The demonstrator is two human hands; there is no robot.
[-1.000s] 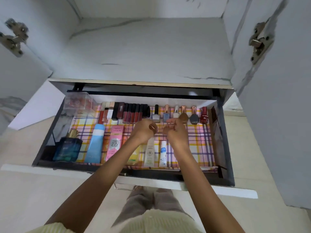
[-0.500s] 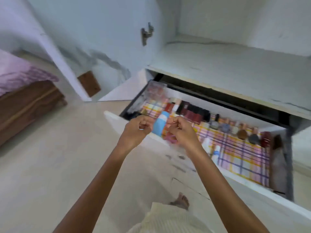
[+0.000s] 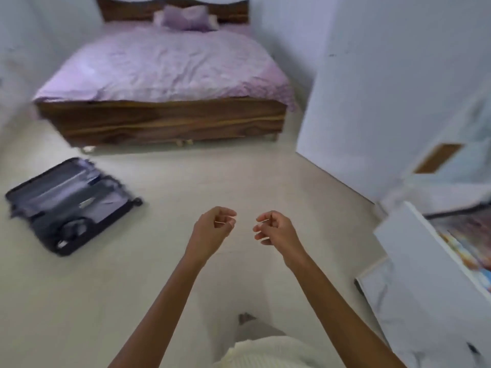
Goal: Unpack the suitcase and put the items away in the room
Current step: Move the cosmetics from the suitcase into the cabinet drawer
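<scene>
A dark suitcase (image 3: pixel 66 203) lies open on the pale floor at the left, blurred, with grey lining and straps showing inside. My left hand (image 3: pixel 215 227) and my right hand (image 3: pixel 273 228) are raised side by side over bare floor, well to the right of the suitcase. The fingers of both hands are loosely curled, and I see no object in either. A thin pale glint crosses the fingers of each hand; it is too small to identify. The open drawer (image 3: pixel 414 251) with its plaid liner and cosmetics shows at the right edge.
A wooden bed (image 3: pixel 159 123) with a lilac cover and pillow stands at the back. A white wardrobe door (image 3: pixel 372 102) stands open on the right, above the drawer. Bare pale floor (image 3: pixel 186 181) stretches between the bed, the suitcase and the wardrobe.
My view has swung left from the cosmetics drawer to the room, bringing the bed and suitcase into sight. Both hands have left the drawer and moved slightly apart.
</scene>
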